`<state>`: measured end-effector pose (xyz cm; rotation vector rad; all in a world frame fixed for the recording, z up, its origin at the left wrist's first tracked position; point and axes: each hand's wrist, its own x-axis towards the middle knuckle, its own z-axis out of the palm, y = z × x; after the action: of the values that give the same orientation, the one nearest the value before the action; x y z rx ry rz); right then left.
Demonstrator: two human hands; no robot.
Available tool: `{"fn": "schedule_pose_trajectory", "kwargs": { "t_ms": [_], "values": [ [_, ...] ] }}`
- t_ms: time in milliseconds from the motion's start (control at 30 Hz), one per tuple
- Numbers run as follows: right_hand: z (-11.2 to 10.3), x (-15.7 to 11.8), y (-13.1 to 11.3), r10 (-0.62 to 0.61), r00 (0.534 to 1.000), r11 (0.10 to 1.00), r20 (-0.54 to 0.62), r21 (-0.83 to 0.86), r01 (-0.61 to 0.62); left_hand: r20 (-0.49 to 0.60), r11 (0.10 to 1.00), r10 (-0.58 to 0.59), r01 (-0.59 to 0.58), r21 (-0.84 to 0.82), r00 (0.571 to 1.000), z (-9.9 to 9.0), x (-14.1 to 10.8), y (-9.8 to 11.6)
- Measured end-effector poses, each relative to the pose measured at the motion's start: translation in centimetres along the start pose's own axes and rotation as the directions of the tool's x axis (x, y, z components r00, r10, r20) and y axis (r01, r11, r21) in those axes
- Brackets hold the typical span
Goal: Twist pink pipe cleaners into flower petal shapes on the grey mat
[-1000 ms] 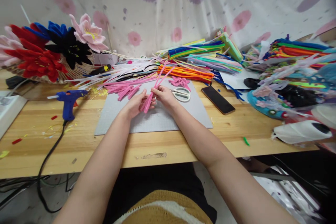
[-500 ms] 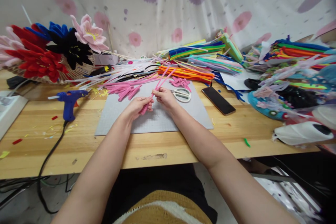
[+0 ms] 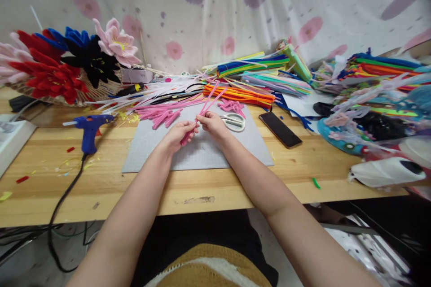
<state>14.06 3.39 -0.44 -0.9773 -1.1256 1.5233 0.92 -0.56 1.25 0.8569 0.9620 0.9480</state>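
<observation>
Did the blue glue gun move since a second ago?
No, the blue glue gun is in the same place on the wooden table, left of the gray mat.

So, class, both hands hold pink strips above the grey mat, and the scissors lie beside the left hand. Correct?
Not quite: the head view shows the scissors beside the right hand, not the left hand. Both hold pink strips above the grey mat.

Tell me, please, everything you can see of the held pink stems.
The pink stems look soft and fuzzy. The left hand and right hand hold them above the grey mat. Two thin lengths spread forward in a narrow V; a thicker bunched end shows beneath the left hand. The hands hide their middle.
</observation>
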Motion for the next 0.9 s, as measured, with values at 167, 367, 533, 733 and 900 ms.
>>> {"fn": "schedule_pose_trajectory", "kwargs": {
  "t_ms": [167, 367, 533, 733, 900],
  "values": [
    [0.3, -0.3, -0.2, 0.041, 0.999, 0.999, -0.019, -0.002, -0.041, -0.035, 0.998, -0.049, 0.048, -0.033, 0.998, -0.3, 0.0, 0.1],
    [0.5, -0.7, -0.1, 0.039, 0.999, 0.993, -0.013, -0.110, -0.040, -0.094, 0.991, -0.083, 0.073, -0.110, 0.992, 0.0, -0.4, 0.5],
    [0.4, -1.2, -0.3, -0.044, 0.999, 0.988, -0.002, -0.149, 0.044, -0.036, 0.927, -0.218, 0.195, -0.321, 0.975, 0.0, -0.4, 0.9],
    [0.0, -1.5, -0.8, -0.252, 0.951, 0.929, 0.177, -0.229, 0.289, 0.166, 0.771, -0.322, 0.360, -0.526, 0.932, -1.0, -0.4, 1.0],
    [-0.7, -0.1, -1.4, -0.292, 0.912, 0.820, 0.289, -0.415, 0.394, 0.228, 0.742, -0.313, 0.387, -0.548, 0.922, -1.3, -0.6, 1.0]
  ]
}}
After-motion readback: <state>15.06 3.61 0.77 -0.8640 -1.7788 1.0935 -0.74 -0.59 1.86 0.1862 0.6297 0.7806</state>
